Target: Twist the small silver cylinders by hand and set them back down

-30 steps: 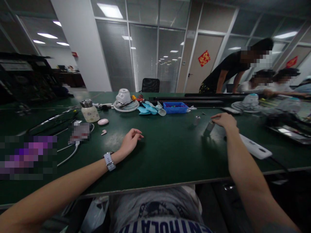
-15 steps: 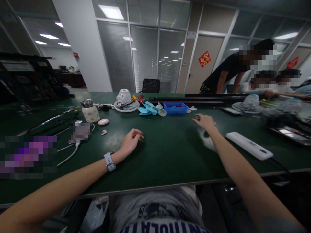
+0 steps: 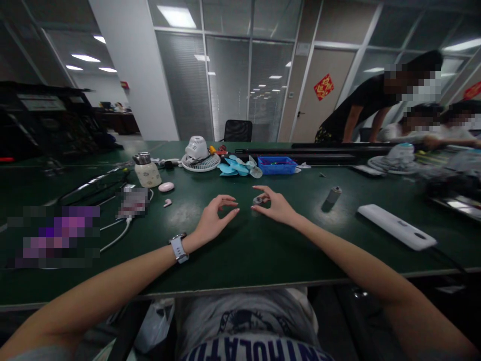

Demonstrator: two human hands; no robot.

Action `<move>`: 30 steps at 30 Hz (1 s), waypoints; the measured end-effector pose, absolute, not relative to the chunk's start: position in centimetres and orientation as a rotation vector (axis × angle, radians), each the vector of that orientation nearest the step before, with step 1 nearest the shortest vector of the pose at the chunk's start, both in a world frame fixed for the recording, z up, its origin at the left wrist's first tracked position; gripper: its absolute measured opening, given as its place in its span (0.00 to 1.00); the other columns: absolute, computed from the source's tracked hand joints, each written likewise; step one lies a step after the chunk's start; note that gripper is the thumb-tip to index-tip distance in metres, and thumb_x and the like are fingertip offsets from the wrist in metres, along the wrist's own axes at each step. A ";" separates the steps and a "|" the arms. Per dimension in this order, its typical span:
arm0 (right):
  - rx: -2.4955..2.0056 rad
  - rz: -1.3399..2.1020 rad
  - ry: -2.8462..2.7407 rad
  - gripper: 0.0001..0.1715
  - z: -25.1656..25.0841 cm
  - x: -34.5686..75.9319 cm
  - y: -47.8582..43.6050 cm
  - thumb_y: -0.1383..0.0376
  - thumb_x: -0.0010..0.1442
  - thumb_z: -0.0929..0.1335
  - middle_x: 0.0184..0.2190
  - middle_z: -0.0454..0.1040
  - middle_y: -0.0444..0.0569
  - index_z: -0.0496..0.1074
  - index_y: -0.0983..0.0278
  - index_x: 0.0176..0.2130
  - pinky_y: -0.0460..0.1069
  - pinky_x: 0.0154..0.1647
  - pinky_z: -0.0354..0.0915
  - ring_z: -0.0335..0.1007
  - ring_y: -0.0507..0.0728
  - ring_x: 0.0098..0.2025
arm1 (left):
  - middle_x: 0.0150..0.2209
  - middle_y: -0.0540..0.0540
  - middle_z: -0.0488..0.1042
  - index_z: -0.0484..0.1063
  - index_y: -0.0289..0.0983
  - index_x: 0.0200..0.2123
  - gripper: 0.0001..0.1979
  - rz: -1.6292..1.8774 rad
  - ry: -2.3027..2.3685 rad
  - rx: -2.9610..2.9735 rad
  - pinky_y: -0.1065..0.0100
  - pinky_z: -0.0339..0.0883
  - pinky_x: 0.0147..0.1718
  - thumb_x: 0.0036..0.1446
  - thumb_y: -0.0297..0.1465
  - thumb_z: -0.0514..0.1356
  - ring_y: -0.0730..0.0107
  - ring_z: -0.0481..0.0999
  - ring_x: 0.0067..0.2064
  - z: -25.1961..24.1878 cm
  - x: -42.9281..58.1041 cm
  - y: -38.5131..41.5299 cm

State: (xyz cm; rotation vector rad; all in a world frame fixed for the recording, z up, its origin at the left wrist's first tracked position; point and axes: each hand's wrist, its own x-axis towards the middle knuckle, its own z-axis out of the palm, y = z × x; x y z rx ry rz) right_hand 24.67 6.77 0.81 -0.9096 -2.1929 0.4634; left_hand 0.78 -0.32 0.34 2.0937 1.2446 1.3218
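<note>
1. Grey, with the look of metal, the cylinder [image 3: 257,200] sits at the right hand [image 3: 277,206], between its thumb and fingers, on the side facing the left hand [image 3: 212,219].
2. The right hand appears to pinch it between the thumb and a curled finger, the index finger lifted away (the contact itself is partly hidden).
3. The left hand holds nothing; its thumb and fingers are spread, near the cylinder but apart from it.
4. I would expect it to be stiff, fairly heavy for so small a piece, a little slippery if the casing is smooth, and hardly fragile. The round sides should give the surest hold, thumb opposite fingers.
5. Cylinders: two. The second cylinder [image 3: 332,194] stands on the worktop [image 3: 233,260], right of the right hand and well apart from it.
6. Beyond the hands: one tray [image 3: 277,166] and, left of it, some blue blades [image 3: 235,169] (too overlapped to count).
7. Beyond the left hand, leftward: one fan [image 3: 196,153], one bottle [image 3: 148,173], one pink case [image 3: 166,186], one earbud [image 3: 167,202].
8. Right of the right hand, past the second cylinder: one power strip [image 3: 396,225].
</note>
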 end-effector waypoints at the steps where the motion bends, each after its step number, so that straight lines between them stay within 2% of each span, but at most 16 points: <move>1: -0.822 0.524 -2.210 0.38 0.7 23.5 5.7 0.60 0.55 0.72 0.40 0.77 0.48 0.59 0.60 0.61 0.52 0.45 0.70 0.75 0.55 0.40 | 0.46 0.44 0.77 0.66 0.40 0.49 0.18 1.330 1.214 2.119 0.59 0.66 0.50 0.57 0.38 0.61 0.63 0.76 0.49 0.5 0.9 -0.5; 5: -0.678 0.626 -2.226 0.38 0.4 21.2 3.0 0.62 0.55 0.72 0.42 0.77 0.49 0.58 0.61 0.61 0.52 0.46 0.69 0.75 0.55 0.42 | 0.47 0.44 0.77 0.65 0.40 0.49 0.18 1.322 1.132 2.143 0.59 0.66 0.52 0.57 0.37 0.62 0.63 0.77 0.50 0.6 1.4 -0.8; 10: -0.670 0.665 -2.210 0.38 0.2 21.1 2.8 0.62 0.55 0.72 0.45 0.76 0.50 0.57 0.61 0.60 0.53 0.46 0.70 0.75 0.55 0.42 | 0.44 0.46 0.78 0.66 0.40 0.47 0.16 1.329 1.122 2.095 0.61 0.69 0.47 0.57 0.37 0.62 0.64 0.79 0.46 0.5 2.1 -0.6; 16: -0.676 0.644 -2.211 0.38 0.1 21.0 2.9 0.61 0.54 0.72 0.41 0.77 0.47 0.59 0.59 0.60 0.54 0.47 0.69 0.75 0.56 0.42 | 0.38 0.46 0.79 0.64 0.39 0.40 0.14 1.492 1.276 1.942 0.64 0.69 0.43 0.55 0.39 0.63 0.63 0.80 0.43 1.2 2.8 -0.4; 19: -0.693 0.664 -2.209 0.40 0.2 21.1 2.9 0.61 0.54 0.73 0.41 0.77 0.48 0.57 0.59 0.61 0.55 0.49 0.68 0.75 0.56 0.43 | 0.37 0.46 0.80 0.63 0.40 0.41 0.17 1.579 1.372 1.859 0.62 0.68 0.42 0.54 0.40 0.63 0.61 0.80 0.43 1.0 1.7 0.1; 25: -0.670 0.685 -2.201 0.41 0.0 21.1 2.7 0.61 0.54 0.73 0.42 0.77 0.48 0.56 0.60 0.61 0.53 0.49 0.68 0.75 0.55 0.44 | 0.34 0.45 0.82 0.64 0.40 0.45 0.22 1.116 1.353 1.884 0.57 0.69 0.43 0.50 0.40 0.66 0.58 0.81 0.42 -1.4 -0.8 1.4; 30: -0.677 0.580 -2.251 0.38 0.3 21.4 3.3 0.60 0.55 0.72 0.42 0.77 0.48 0.59 0.60 0.60 0.53 0.48 0.68 0.74 0.55 0.43 | 0.40 0.43 0.81 0.64 0.39 0.52 0.26 1.054 1.293 1.911 0.57 0.68 0.46 0.52 0.40 0.64 0.59 0.79 0.46 -2.0 -0.7 1.6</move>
